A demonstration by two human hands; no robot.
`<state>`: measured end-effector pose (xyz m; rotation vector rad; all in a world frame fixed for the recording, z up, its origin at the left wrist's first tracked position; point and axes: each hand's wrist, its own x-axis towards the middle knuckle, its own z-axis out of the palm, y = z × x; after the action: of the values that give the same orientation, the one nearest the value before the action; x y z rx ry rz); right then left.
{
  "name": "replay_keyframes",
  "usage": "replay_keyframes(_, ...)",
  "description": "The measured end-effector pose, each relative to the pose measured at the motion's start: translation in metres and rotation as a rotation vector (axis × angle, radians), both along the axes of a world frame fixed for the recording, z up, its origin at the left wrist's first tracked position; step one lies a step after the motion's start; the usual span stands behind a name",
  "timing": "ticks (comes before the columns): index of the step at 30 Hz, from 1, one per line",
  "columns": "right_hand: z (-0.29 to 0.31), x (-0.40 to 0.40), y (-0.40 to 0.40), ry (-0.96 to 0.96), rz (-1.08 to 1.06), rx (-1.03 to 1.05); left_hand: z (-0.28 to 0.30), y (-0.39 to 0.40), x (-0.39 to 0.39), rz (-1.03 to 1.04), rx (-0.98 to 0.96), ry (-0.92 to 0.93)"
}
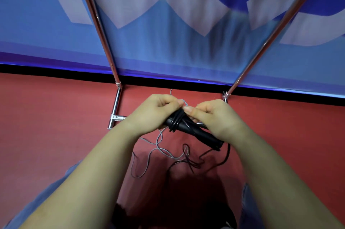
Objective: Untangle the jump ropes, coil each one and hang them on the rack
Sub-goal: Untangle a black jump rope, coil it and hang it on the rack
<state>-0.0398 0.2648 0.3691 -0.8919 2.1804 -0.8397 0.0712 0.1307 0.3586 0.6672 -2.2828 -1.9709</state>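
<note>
Black jump-rope handles (194, 131), cord-wrapped, gripped in left grip (158, 111) and right grip (214, 116); grey cord (160, 149) trailing below onto red floor (56, 116).

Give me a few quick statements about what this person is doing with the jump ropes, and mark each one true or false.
1. Both hands are working at black jump rope handles held above the floor. True.
2. Black cord is wrapped around the handles. True.
3. A coiled rope already hangs on the metal rack. False: no rope shows on its poles.
4. The floor is green. False: it is red.
5. Loose grey cord and black cord lie in loops on the floor below the hands. True.
6. The left hand rests flat on the floor. False: it is raised, its fingers curled at the bundle opposite the right hand.
</note>
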Motion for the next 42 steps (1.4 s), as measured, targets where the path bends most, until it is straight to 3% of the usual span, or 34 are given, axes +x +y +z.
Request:
replay_keyframes(6, 0.004, -0.002, 0.002, -0.335, -0.021, -0.063, 0.002, 0.0, 0.001, -0.041, 0.122, 0.012)
replay_keyframes(15, -0.009, 0.017, -0.013, -0.647, -0.249, -0.28, 0.007, 0.005, -0.007, 0.144, 0.481, 0.018)
replay_keyframes(19, -0.015, 0.029, -0.023, -0.557, -0.361, -0.288, 0.004, 0.004, -0.01, 0.315, 0.581, -0.015)
replay_keyframes(21, -0.018, 0.038, -0.024, -0.436, -0.294, -0.258, 0.003, 0.001, -0.013, 0.467, 0.581, -0.045)
replay_keyframes(24, -0.023, 0.05, -0.022, -0.353, -0.133, -0.171, 0.002, -0.002, -0.014, 0.615, 0.388, -0.053)
replay_keyframes(27, -0.017, 0.05, -0.018, -0.119, 0.044, -0.102, -0.004, -0.009, -0.01, 0.666, 0.013, -0.027)
replay_keyframes(30, -0.008, 0.045, -0.014, 0.145, 0.136, -0.12, -0.007, -0.013, -0.005, 0.622, -0.305, -0.079)
replay_keyframes(33, -0.003, 0.031, -0.01, 0.286, 0.094, -0.182, -0.009, -0.012, -0.005, 0.521, -0.406, -0.174)
replay_keyframes(38, 0.002, 0.009, -0.002, 0.277, 0.01, -0.228, -0.009, -0.01, -0.005, 0.257, -0.295, -0.138)
replay_keyframes(42, 0.002, 0.002, 0.003, 0.15, 0.058, -0.046, -0.001, -0.005, -0.002, 0.061, -0.094, -0.048)
